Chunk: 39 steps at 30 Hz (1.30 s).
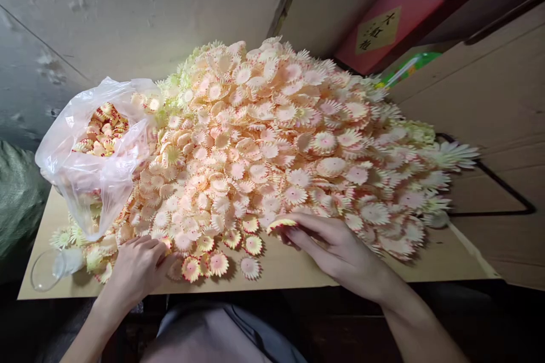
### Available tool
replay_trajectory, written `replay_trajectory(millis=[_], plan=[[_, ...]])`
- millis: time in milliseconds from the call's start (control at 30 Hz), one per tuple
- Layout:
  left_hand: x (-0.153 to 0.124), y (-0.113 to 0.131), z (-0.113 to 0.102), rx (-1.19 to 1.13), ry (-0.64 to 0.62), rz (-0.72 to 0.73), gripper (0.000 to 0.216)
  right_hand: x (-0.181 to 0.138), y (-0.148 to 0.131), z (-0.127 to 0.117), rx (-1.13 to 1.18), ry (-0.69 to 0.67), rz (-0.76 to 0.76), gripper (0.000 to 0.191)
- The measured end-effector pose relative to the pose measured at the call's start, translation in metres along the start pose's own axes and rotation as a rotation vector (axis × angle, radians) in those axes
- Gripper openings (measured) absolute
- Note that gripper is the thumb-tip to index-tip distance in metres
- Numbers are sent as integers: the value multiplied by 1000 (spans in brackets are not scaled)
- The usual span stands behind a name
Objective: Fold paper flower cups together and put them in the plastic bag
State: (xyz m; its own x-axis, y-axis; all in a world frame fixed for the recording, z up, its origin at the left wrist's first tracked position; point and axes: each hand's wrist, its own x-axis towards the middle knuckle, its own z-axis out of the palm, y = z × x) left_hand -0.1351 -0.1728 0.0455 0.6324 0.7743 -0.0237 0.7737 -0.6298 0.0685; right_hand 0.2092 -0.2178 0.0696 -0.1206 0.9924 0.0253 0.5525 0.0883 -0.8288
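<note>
Right hand (336, 247) fingertips pinching one light, flimsy flower (279, 222) by its edge; left hand (138, 266) curled, contents hidden.

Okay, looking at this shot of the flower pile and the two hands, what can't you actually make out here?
Head view only:
- Left hand fingertips: curled under, so any grip is hidden.
- Right hand fingertips touch a flower piece; whether pinched, unclear.
- Plastic bag contents: blurred by the film.
- Clear cup: contents too faint to tell.
- Table: mostly buried under the flower pile.
</note>
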Motion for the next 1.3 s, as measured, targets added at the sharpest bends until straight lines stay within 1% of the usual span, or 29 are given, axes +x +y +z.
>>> replay_trajectory(millis=[67,100,133,167,233,267,300,333,400,467,567,633,767,833,867,933,1000,1033,1200,1300], plan=[[-2,-4,-5,-71,-67,-26,42,7,-2,2,-21,24,-55,18],[-2,-6,-10,-117,-84,-44,42,11,-4,4,-27,42,-73,18],[-2,-8,-15,-169,-73,-62,41,15,-5,6,-30,59,-87,18],[0,-10,-20,-220,-36,-78,40,21,-8,8,-32,71,-101,18],[10,-10,-30,-341,137,-106,29,36,-13,15,-38,78,-134,24],[20,-9,-35,-404,245,-124,23,47,-16,20,-38,67,-155,29],[32,-7,-38,-481,314,-139,18,60,-18,25,-27,54,-181,35],[47,-5,-39,-585,348,-136,18,74,-19,31,-13,47,-191,40],[80,-2,-37,-891,377,-158,32,103,-17,43,43,25,-229,49],[113,-2,-29,-1138,390,-219,42,131,-12,54,153,-10,-199,51],[149,-10,-10,-1399,370,-299,40,158,-2,65,314,-121,-176,52],[160,-16,2,-1504,336,-324,41,165,4,69,398,-156,-150,56],[162,-18,17,-1567,299,-307,36,163,9,69,443,-134,-47,66],[160,-15,22,-1578,301,-304,31,159,12,68,454,-126,-34,66],[160,-14,23,-1581,302,-305,30,157,13,67,467,-124,-40,63],[159,-13,26,-1587,297,-305,28,155,16,66,507,-114,-47,51],[159,-12,27,-1606,285,-295,29,154,19,67,562,-102,-32,37],[158,-12,26,-1620,284,-295,31,153,21,67,591,-98,-19,35],[158,-10,24,-1679,377,-330,41,155,26,72,738,-108,51,30],[157,-10,23,-1695,339,-327,43,156,26,73,826,-127,100,30]])
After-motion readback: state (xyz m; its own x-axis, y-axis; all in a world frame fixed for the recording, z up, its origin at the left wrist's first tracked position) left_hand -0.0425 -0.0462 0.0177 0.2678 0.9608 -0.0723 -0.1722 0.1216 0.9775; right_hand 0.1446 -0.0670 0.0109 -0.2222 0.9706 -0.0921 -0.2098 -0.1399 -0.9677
